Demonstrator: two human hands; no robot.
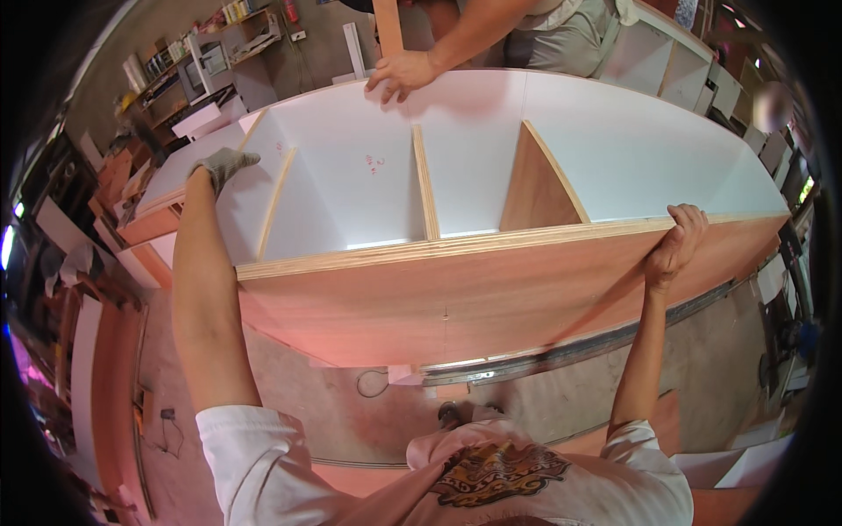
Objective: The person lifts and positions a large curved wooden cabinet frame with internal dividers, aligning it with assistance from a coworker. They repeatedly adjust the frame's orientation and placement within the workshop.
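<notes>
A long plywood cabinet [456, 298] lies on its side, with white inner panels and upright dividers. My left hand [224, 164], in a grey work glove, reaches over its left end and rests on the white end panel. My right hand [675, 241] is bare and grips the cabinet's near top edge toward the right. Across the cabinet another person's hand [399, 74] presses on the far edge, next to an upright wooden strip [387, 24].
White boards and panels [189, 149] lie stacked to the left of the cabinet. Shelves with clutter [210, 44] stand at the back left. More white cabinet pieces [693, 61] stand at the back right. A metal rail [561, 351] runs along the concrete floor below.
</notes>
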